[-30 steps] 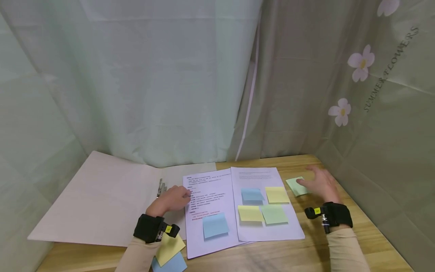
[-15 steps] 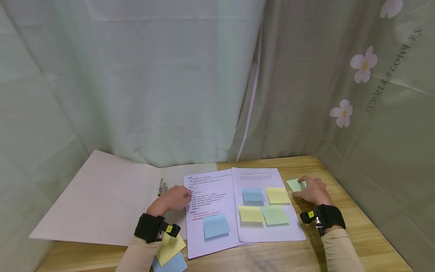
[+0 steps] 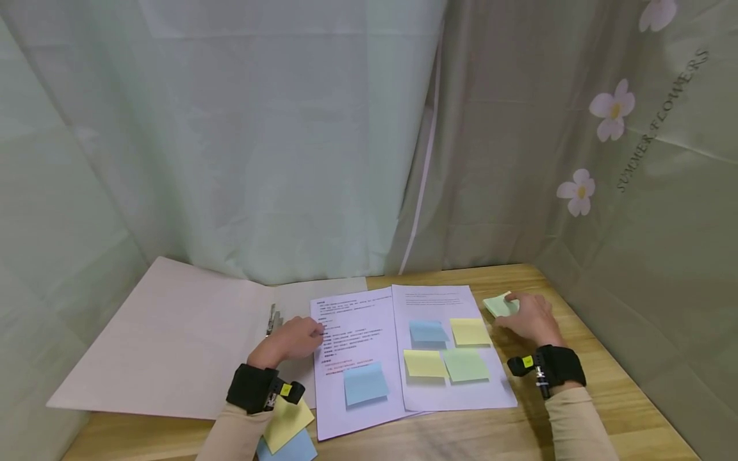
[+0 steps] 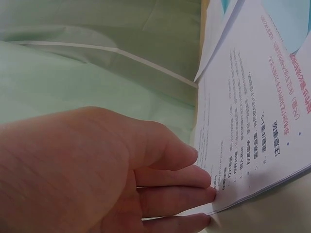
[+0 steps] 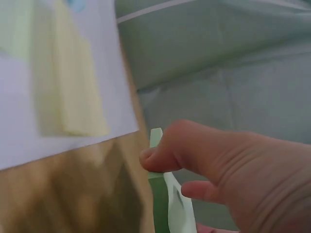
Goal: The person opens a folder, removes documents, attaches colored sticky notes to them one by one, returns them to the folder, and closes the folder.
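My right hand (image 3: 533, 318) holds a pale green sticky note pad (image 3: 499, 305) at the right of the table. In the right wrist view, the thumb presses one side of the pad (image 5: 161, 204), while the top sheet bows up beside the other fingers. Loosely extended, the fingers of my left hand (image 3: 294, 338) rest at the left edge of a printed page (image 3: 354, 342), with fingertips right at its edge in the left wrist view. Beside that page lies another printed sheet (image 3: 435, 398) bearing blue, yellow and green sticky notes. One blue sticky note (image 3: 366, 384) is on the left page.
An opened white folder (image 3: 161, 358) with a metal clip (image 3: 273, 320) spreads over the left side. Under my left forearm lie a yellow sticky note pad (image 3: 288, 422) and a blue one (image 3: 296, 448). Curtains (image 3: 288, 141) hang behind and beside the wooden table (image 3: 461, 435).
My right hand has come down and left onto the green sticky note pad, and the pad's top sheet now lifts at the far edge. The left hand stays put.
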